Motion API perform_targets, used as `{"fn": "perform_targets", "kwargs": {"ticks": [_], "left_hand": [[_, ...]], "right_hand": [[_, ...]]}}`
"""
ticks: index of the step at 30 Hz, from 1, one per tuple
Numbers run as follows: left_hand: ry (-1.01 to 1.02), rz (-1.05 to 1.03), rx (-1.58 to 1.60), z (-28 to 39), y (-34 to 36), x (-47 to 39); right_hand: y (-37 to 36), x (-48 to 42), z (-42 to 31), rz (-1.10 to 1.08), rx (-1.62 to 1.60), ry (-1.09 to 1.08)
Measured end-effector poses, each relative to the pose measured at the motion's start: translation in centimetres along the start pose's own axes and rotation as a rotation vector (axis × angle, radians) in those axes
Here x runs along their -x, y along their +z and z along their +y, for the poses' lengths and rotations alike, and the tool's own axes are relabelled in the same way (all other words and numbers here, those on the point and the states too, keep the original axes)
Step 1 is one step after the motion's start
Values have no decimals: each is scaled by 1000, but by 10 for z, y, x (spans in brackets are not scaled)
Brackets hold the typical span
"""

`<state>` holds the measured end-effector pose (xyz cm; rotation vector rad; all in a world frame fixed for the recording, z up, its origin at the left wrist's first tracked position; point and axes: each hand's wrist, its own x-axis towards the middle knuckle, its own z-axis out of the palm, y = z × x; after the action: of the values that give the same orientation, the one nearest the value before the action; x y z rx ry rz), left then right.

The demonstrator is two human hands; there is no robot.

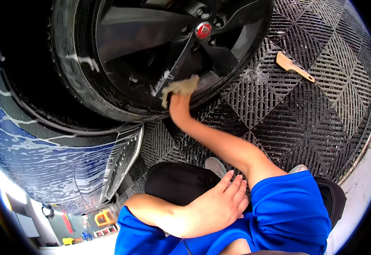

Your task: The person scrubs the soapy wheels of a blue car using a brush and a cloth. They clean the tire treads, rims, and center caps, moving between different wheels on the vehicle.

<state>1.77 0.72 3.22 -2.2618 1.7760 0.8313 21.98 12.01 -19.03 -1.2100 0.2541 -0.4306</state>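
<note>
My right hand (179,101) reaches forward to the car wheel and presses a wet beige cloth (183,87) against the lower part of the black alloy rim (140,32). The cloth hides most of the fingers, and it is blurred. Nothing is in my left hand (217,204), which rests across my lap by my black-clad knee (180,181), fingers slightly spread. A red centre cap (203,30) sits in the wheel's hub. White foam clings to a spoke and to the tyre (77,75).
A tan plastic-looking scraper or brush handle (295,67) lies on the black and grey grated floor tiles (306,111), right of the wheel. Foam streaks the blue car body (54,165) at left. Beyond it stands an orange stool (104,218). A pale floor edge (361,178) runs along the right.
</note>
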Motion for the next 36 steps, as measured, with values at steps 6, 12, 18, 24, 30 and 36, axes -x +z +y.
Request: {"fn": "perform_targets", "kwargs": {"ticks": [6, 12, 18, 24, 30, 36], "left_hand": [[-2, 15, -19, -2, 3, -5], [-8, 2, -31, -1, 3, -2], [-57, 3, -40, -3, 8, 1], [-60, -35, -92, 4, 6, -4], [62, -79, -73, 20, 1, -5], [34, -42, -91, 21, 1, -7]], "right_hand": [[-4, -3, -28, -30, 435, -178], [-71, -104, -71, -30, 625, -800], [-104, -143, -88, -264, 846, -1265], [-68, -112, -108, -398, 910, -979], [-42, -48, -83, -355, 891, -967], [-96, -72, -7, -793, 806, -993]]}}
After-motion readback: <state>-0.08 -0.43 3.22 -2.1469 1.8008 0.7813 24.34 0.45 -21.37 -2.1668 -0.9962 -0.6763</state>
